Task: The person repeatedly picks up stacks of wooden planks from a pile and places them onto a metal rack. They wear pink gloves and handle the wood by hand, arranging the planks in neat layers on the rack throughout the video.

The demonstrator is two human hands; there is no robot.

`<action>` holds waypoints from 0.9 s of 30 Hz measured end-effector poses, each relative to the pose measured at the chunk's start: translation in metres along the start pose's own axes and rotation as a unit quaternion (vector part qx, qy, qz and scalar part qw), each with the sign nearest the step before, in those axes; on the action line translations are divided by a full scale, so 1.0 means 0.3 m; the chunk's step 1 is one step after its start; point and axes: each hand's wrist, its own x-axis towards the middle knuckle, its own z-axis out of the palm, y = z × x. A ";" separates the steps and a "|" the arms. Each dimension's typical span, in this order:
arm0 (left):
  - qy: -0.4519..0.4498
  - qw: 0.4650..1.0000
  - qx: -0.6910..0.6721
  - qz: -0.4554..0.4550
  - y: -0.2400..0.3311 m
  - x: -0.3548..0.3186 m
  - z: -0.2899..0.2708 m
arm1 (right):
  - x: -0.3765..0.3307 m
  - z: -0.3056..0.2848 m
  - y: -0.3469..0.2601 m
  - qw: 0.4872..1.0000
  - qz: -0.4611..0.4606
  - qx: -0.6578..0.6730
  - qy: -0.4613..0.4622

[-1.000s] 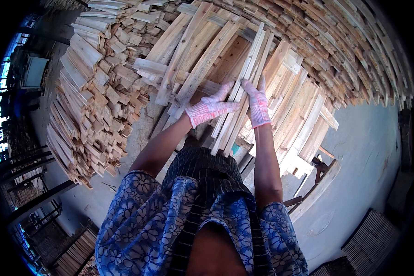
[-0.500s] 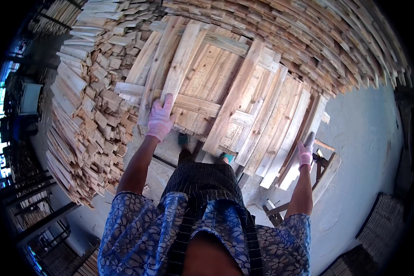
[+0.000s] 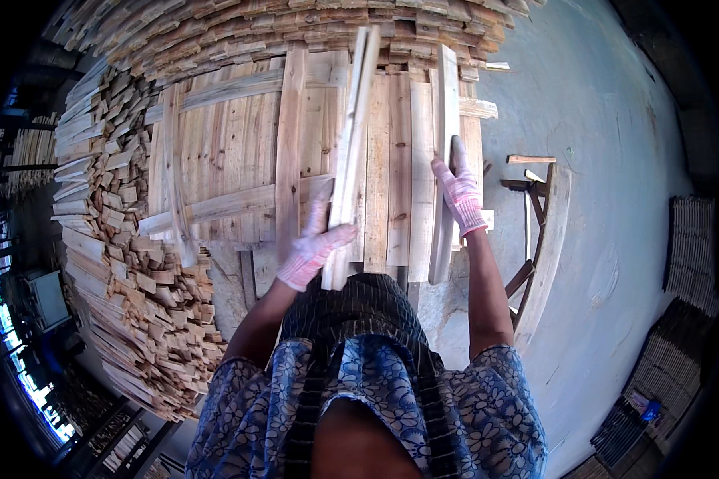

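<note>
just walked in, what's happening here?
A person in pink knit gloves is handling wooden slats over a pallet-like panel of boards. The left hand grips a long slat raised on edge; the right hand holds another slat against the panel. Stacks of cut wood pieces surround the panel.

Stacked slats (image 3: 120,263) left of pallet (image 3: 232,152), frame (image 3: 539,239) right.

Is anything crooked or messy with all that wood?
Yes. The heap of short offcuts on the left is jumbled, its pieces pointing every way. The plank in the left hand tilts across the straight boards of the wooden panel. The right hand holds another plank, roughly in line with them.
</note>
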 end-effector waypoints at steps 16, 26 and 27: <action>-0.057 0.890 0.452 -0.003 -0.196 0.073 0.052 | -0.087 -0.301 0.049 0.959 0.139 -0.244 0.036; 0.008 0.936 0.344 -0.081 -0.195 0.063 0.125 | 0.102 -0.129 0.145 0.931 0.113 -0.345 0.039; -0.026 0.927 0.371 -0.051 -0.215 0.066 0.141 | 0.106 -0.153 0.164 0.938 0.091 -0.333 0.039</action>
